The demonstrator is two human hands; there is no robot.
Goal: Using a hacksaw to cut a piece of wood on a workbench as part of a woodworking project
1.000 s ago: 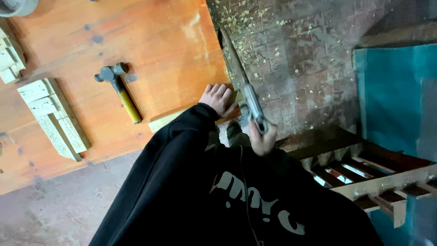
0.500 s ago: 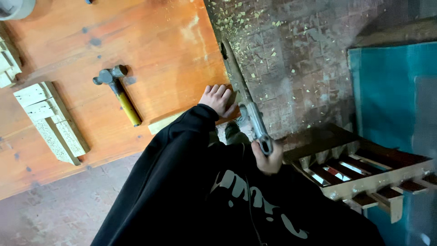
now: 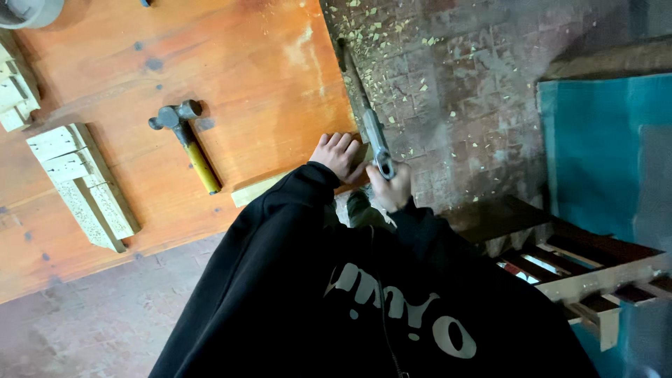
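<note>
My right hand [image 3: 390,189] grips a saw [image 3: 369,126], now pushed farther along the tabletop [image 3: 245,77] edge. My left hand [image 3: 339,155] presses flat on a wood strip [image 3: 262,189], mid-cut.

A long, grey metal hand saw [image 3: 369,119] slants along the orange workbench's edge, its handle low, while a pale wooden strip [image 3: 260,187] lies flat on the bench.

hammer [image 3: 185,143] on table [image 3: 266,77], blocks [image 3: 80,182] left
</note>
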